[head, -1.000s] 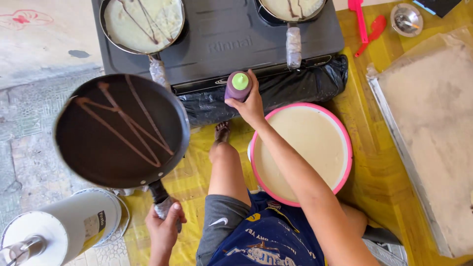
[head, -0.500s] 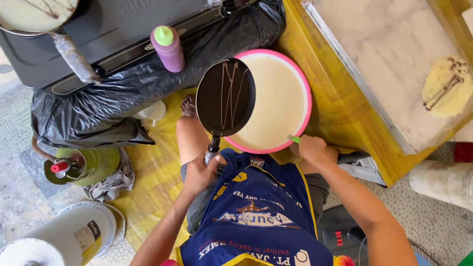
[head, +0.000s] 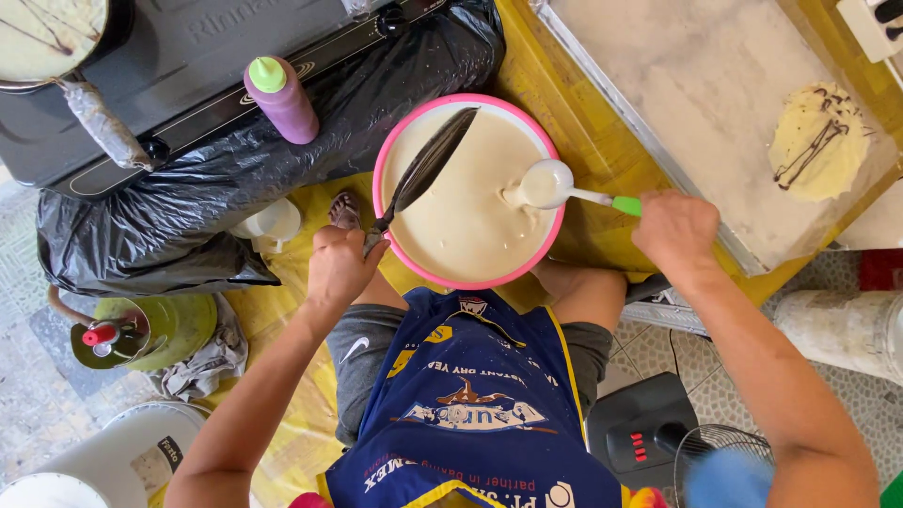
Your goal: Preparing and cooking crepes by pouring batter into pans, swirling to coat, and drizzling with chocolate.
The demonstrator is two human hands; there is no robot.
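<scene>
My left hand grips the handle of a small black pan, which is tilted on edge over a pink-rimmed bowl full of pale batter. My right hand holds the green handle of a white ladle, whose cup sits in the batter. A purple squeeze bottle with a green cap stands on the dark stove, up and left of the bowl.
A pan of batter sits on the stove at top left. A thin pancake with brown drizzle lies on the floured tray to the right. Black plastic, a green gas canister, a white bucket and a fan surround me.
The pan moved from my left side to above the bowl and turned on edge. My right hand left the purple bottle and took up the ladle in the batter.
</scene>
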